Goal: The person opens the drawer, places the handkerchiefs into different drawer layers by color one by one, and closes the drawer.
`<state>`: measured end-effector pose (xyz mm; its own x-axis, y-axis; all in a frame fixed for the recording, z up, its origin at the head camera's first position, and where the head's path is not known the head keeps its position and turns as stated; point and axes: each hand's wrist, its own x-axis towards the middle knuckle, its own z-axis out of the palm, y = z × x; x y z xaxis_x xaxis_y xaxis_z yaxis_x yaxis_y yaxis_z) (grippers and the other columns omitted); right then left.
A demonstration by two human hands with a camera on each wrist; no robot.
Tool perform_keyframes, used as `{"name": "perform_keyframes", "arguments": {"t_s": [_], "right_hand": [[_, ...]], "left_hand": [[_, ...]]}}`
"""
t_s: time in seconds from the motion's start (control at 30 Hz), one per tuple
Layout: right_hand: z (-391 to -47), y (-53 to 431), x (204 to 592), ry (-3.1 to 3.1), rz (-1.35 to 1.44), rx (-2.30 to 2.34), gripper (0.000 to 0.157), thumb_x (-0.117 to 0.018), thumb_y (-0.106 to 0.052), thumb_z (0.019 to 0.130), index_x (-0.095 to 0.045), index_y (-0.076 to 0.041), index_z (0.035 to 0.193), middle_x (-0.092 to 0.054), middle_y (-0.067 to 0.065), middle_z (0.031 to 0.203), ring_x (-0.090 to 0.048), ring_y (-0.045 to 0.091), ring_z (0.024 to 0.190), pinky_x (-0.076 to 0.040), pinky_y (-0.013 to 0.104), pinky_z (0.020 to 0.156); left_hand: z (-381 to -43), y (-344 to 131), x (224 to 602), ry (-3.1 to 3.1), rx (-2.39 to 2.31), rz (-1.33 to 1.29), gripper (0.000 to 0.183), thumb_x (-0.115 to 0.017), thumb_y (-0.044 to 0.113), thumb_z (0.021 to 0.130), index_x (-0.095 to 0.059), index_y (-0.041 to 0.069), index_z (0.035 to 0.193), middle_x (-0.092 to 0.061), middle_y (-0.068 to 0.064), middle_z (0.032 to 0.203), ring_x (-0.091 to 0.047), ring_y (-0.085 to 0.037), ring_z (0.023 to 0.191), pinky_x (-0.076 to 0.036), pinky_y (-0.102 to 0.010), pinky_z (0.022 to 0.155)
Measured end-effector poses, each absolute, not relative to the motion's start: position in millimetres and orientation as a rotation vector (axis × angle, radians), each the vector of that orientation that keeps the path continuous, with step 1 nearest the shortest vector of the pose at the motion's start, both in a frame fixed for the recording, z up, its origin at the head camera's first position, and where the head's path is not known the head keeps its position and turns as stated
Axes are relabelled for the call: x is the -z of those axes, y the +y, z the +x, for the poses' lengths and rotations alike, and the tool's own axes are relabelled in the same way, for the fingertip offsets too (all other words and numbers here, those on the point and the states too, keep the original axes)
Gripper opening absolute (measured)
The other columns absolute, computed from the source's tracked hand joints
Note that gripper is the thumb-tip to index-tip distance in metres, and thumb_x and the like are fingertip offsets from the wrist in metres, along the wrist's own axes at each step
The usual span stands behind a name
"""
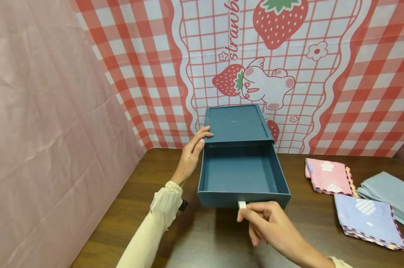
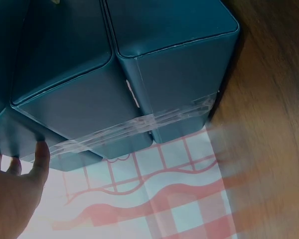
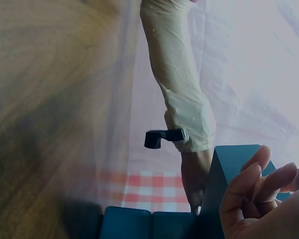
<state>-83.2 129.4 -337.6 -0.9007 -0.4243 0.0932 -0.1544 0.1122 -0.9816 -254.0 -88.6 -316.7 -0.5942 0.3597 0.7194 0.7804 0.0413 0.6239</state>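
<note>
A dark teal drawer cabinet stands against the patterned cloth. Its top drawer is pulled out toward me, and the inner floor shows. My left hand rests with extended fingers against the cabinet's upper left side. In the left wrist view, its fingertips touch the teal cabinet side, across which clear tape runs. At the drawer front, my right hand pinches a small white pull tab between thumb and forefinger. The right wrist view shows its curled fingers, but not the tab.
On the wooden table's right lie a folded pink cloth, a folded lavender cloth and a folded light blue cloth. A strawberry-print cloth hangs behind, and a pale pink curtain hangs at the left.
</note>
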Motion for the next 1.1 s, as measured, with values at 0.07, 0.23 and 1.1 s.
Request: {"name": "perform_keyframes", "arguments": {"t_s": [0.07, 0.23, 1.1], "right_hand": [[-80.7, 129.4, 338.9, 2.171, -0.583, 1.879, 0.029, -0.046, -0.026, 0.094, -0.062, -0.001, 0.088, -0.044, 0.017, 0.042, -0.049, 0.023, 0.04, -0.04, 0.033, 0.038], [-74.9, 132.9, 341.9, 2.152, -0.558, 1.874, 0.029, -0.047, -0.025, 0.093, -0.062, -0.001, 0.088, -0.048, 0.017, 0.044, -0.048, 0.015, 0.039, -0.038, 0.032, 0.034], [-68.4, 137.3, 353.1, 2.03, -0.657, 1.873, 0.027, -0.041, -0.018, 0.096, -0.062, 0.0, 0.094, -0.049, 0.023, 0.048, -0.043, 0.016, 0.036, -0.042, 0.032, 0.038]], "left_hand": [[-250.8, -87.7, 313.6, -1.957, 1.568, -1.151, 0.03, -0.032, 0.002, 0.096, -0.05, -0.005, 0.119, -0.035, -0.02, 0.138, -0.021, -0.027, 0.134, -0.024, -0.036, 0.106], [-251.8, -86.6, 313.8, -1.961, 1.567, -1.155, 0.03, -0.032, 0.002, 0.096, -0.05, -0.004, 0.12, -0.035, -0.019, 0.139, -0.022, -0.023, 0.134, -0.023, -0.035, 0.107], [-249.1, -86.5, 313.8, -1.971, 1.596, -1.141, 0.031, -0.031, 0.003, 0.096, -0.048, -0.005, 0.121, -0.033, -0.019, 0.14, -0.02, -0.032, 0.133, -0.022, -0.039, 0.107]]}}
